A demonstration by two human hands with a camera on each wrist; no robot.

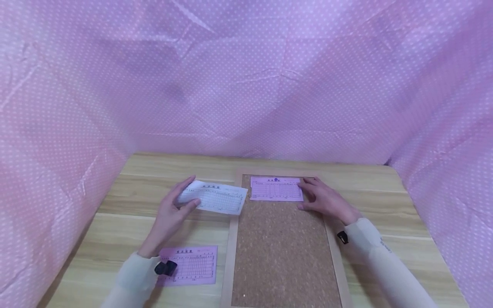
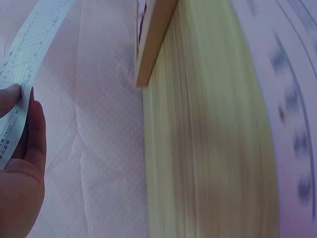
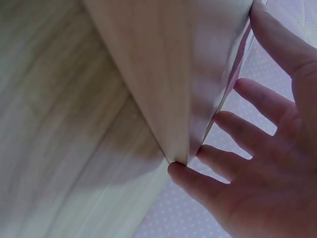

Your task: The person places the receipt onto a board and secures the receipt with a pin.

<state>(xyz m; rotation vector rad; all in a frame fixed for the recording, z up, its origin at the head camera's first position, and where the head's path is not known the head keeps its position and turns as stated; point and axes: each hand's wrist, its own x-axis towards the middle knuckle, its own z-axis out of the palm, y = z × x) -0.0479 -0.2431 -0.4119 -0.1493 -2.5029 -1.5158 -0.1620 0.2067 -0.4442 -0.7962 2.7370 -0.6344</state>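
Note:
My left hand [image 1: 175, 209] pinches the left end of a white printed slip [image 1: 213, 197] and holds it just above the table, left of the cork board [image 1: 283, 252]. In the left wrist view the white slip [image 2: 22, 74] runs edge-on between thumb and fingers. A pink slip [image 1: 276, 188] lies at the far end of the cork board. My right hand [image 1: 322, 197] rests with straight fingers at that slip's right edge. In the right wrist view the spread fingers [image 3: 247, 134] touch the board's wooden frame [image 3: 168, 89].
A second pink slip [image 1: 194, 264] lies on the wooden table [image 1: 115, 231] near my left forearm. Pink dotted cloth [image 1: 246, 85] walls in the table at the back and both sides.

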